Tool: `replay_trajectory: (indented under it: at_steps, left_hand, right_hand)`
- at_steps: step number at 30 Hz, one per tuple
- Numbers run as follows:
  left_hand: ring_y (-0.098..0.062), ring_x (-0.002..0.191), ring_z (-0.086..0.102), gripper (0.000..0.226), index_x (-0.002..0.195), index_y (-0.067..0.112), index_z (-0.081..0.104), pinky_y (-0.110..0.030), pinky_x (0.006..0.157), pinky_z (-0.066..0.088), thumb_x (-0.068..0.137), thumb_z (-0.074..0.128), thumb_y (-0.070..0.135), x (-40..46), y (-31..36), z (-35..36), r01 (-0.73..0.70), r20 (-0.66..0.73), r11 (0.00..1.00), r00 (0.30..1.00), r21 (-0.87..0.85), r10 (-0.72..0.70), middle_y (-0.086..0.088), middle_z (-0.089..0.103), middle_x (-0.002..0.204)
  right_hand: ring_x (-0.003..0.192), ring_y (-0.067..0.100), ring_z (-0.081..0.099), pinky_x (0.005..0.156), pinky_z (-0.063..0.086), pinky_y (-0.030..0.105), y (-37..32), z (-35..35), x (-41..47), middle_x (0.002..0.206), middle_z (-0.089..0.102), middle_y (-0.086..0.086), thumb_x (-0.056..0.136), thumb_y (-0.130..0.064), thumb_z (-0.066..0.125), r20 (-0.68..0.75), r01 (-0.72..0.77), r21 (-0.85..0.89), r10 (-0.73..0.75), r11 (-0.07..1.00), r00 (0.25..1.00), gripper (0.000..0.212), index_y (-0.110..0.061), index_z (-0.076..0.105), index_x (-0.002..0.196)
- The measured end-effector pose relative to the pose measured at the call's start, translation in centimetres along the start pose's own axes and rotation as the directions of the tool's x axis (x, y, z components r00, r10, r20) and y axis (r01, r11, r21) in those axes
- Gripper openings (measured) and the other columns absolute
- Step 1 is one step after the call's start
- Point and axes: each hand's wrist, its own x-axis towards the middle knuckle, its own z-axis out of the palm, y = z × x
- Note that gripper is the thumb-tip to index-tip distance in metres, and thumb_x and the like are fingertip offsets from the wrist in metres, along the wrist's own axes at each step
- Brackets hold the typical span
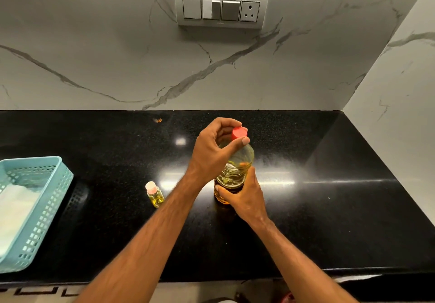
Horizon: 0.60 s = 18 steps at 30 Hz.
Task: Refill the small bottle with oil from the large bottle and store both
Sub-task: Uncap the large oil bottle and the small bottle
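The large clear bottle (237, 166) of yellow oil stands upright on the black counter (329, 196). Its red cap (239, 133) is pinched between the thumb and fingers of my left hand (216, 149). My right hand (244, 196) grips the bottle's lower body from the near side. The small bottle (155, 194), with a pale pink cap and a little yellow oil inside, stands on the counter to the left of the large one, untouched.
A light blue perforated basket (54, 185) with something white inside sits at the counter's left edge. A marble backsplash with a switch panel (221, 8) rises behind. A side wall closes the right end. The counter's front edge runs near the bottom.
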Motion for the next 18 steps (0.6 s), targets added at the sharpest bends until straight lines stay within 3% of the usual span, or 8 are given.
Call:
replay_trajectory:
  at_steps: [3,6,9,13,18]
  left_hand:
    - [-0.014,0.111,0.063,0.05,0.127,0.015,0.051,-0.035,0.095,0.053,0.082,0.07,0.022,-0.1,0.0,0.3,-0.003,0.035,1.0,0.999,0.004,0.003,-0.004,0.065,0.12]
    - [-0.012,0.119,0.058,0.042,0.131,0.019,0.052,-0.038,0.098,0.051,0.09,0.06,0.02,-0.3,-0.3,0.1,-0.015,0.091,1.0,0.996,0.024,0.012,0.0,0.06,0.129]
    - [-0.014,0.113,0.062,0.037,0.125,0.011,0.058,-0.037,0.095,0.053,0.089,0.064,0.013,-0.2,-0.5,-0.2,-0.026,0.024,1.0,0.999,0.007,0.026,-0.005,0.064,0.123]
    - [-0.014,0.101,0.068,0.038,0.115,0.005,0.062,-0.03,0.09,0.055,0.079,0.075,0.009,0.0,-0.3,0.1,-0.024,-0.099,1.0,0.995,-0.013,0.023,-0.007,0.069,0.109]
    - [-0.004,0.091,0.068,0.032,0.111,0.008,0.062,-0.018,0.082,0.054,0.081,0.072,0.007,0.7,0.5,-0.2,-0.08,-0.202,0.995,0.977,-0.051,0.068,0.003,0.068,0.099]
  right_hand:
    - [0.105,0.013,0.06,0.083,0.052,0.025,0.1,0.0,0.0,0.122,0.058,-0.004,0.065,-0.053,0.083,0.002,0.0,0.007,0.0,1.0,1.0,0.087,-0.024,0.035,0.131]
    - [0.105,0.013,0.06,0.082,0.051,0.024,0.0,0.0,0.0,0.123,0.059,-0.004,0.065,-0.054,0.082,-0.006,0.001,-0.003,-0.001,1.0,1.0,0.087,-0.024,0.035,0.131]
    - [0.105,0.012,0.059,0.08,0.046,0.02,-0.1,0.0,0.1,0.123,0.058,-0.004,0.065,-0.052,0.083,0.0,0.002,-0.003,-0.002,1.0,1.0,0.087,-0.024,0.035,0.132]
    - [0.104,0.014,0.061,0.081,0.051,0.026,0.0,0.2,0.2,0.12,0.059,-0.004,0.063,-0.055,0.082,-0.01,-0.002,-0.019,0.002,1.0,1.0,0.086,-0.022,0.036,0.129]
    - [0.102,0.014,0.06,0.081,0.05,0.027,0.2,0.3,0.3,0.119,0.059,-0.003,0.063,-0.054,0.082,-0.02,-0.004,-0.018,0.003,1.0,1.0,0.084,-0.021,0.037,0.126]
